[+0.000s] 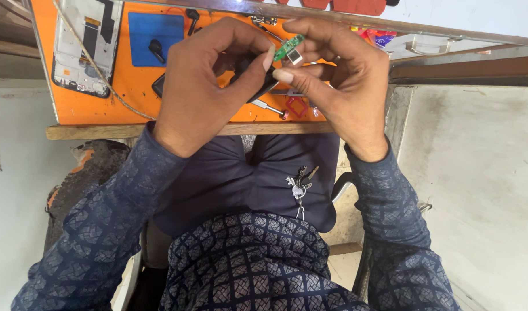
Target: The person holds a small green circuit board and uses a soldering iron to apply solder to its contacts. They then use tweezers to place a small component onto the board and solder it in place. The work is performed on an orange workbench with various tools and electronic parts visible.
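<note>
Small green circuit board (pixel 289 48) pinched in right hand (pixel 338 75) fingertips, tilted up-right; left hand (pixel 209 80) gripping black part (pixel 258 86) (just below board).

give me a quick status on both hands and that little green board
Left hand grips a black part. Right hand pinches small green circuit board at fingertips. Both held over orange mat; nothing blocking.

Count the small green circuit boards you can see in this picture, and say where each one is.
1. The green circuit board is pinched between the fingertips of the left hand and the right hand, above the orange work mat. Others may be hidden behind the hands.
</note>
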